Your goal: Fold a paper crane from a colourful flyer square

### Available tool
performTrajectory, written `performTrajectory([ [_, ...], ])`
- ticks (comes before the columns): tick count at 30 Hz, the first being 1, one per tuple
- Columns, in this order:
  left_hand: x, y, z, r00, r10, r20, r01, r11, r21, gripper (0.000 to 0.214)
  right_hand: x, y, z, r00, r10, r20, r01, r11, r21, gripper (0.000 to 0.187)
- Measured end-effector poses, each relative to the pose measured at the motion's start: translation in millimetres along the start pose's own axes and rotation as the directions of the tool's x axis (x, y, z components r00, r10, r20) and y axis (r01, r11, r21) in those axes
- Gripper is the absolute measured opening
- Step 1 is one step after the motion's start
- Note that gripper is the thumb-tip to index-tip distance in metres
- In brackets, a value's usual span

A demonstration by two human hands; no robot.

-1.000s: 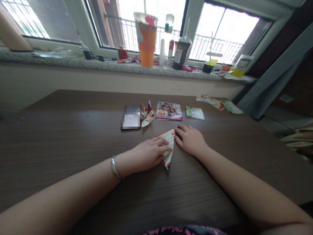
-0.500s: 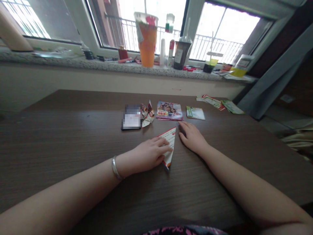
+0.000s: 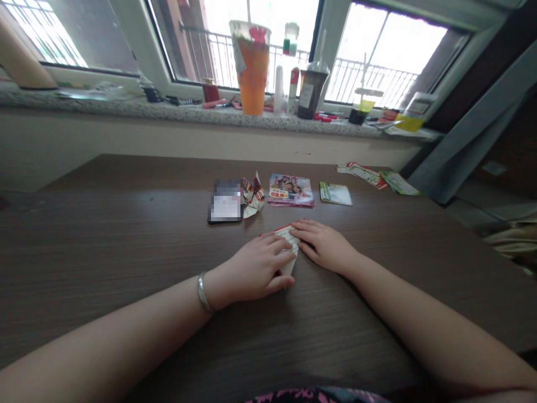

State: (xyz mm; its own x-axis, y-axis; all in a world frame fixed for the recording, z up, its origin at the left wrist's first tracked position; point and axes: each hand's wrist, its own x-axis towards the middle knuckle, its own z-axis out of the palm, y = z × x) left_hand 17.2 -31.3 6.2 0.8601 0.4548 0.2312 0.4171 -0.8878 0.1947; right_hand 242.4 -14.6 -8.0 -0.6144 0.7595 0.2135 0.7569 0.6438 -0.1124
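A folded piece of printed paper (image 3: pixel 291 253), white with red edges, lies on the dark wooden table (image 3: pixel 126 235). My left hand (image 3: pixel 255 267) rests flat on its left part, fingers stretched over it, a silver bracelet on the wrist. My right hand (image 3: pixel 324 244) lies flat at the paper's right edge, fingertips pressing on its top corner. Most of the paper is hidden under both hands.
Behind the hands lie a phone (image 3: pixel 225 201), a crumpled folded paper (image 3: pixel 253 197), a stack of colourful leaflets (image 3: pixel 290 190), a green card (image 3: pixel 335 193) and more leaflets (image 3: pixel 377 177) at the far right. The windowsill (image 3: pixel 126 109) holds an orange cup (image 3: pixel 253 67), drinks and bottles.
My right hand came back from the far side and now presses the paper's top corner. My left hand slid further over the paper, which now shows less.
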Motion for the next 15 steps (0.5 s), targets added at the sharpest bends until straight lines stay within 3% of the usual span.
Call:
performTrajectory([
  [11, 1, 1, -1.6, 1.0, 0.021, -0.016, -0.019, 0.993, 0.117, 0.032, -3, -17, -12, 0.979, 0.204, 0.027, -0.187, 0.935, -0.302, 0.033],
  [15, 1, -6, 2.6, 0.999, 0.017, -0.04, -0.011, 0.988, 0.153, 0.029, -6, -19, -14, 0.982, 0.177, 0.068, -0.147, 0.938, -0.313, 0.031],
])
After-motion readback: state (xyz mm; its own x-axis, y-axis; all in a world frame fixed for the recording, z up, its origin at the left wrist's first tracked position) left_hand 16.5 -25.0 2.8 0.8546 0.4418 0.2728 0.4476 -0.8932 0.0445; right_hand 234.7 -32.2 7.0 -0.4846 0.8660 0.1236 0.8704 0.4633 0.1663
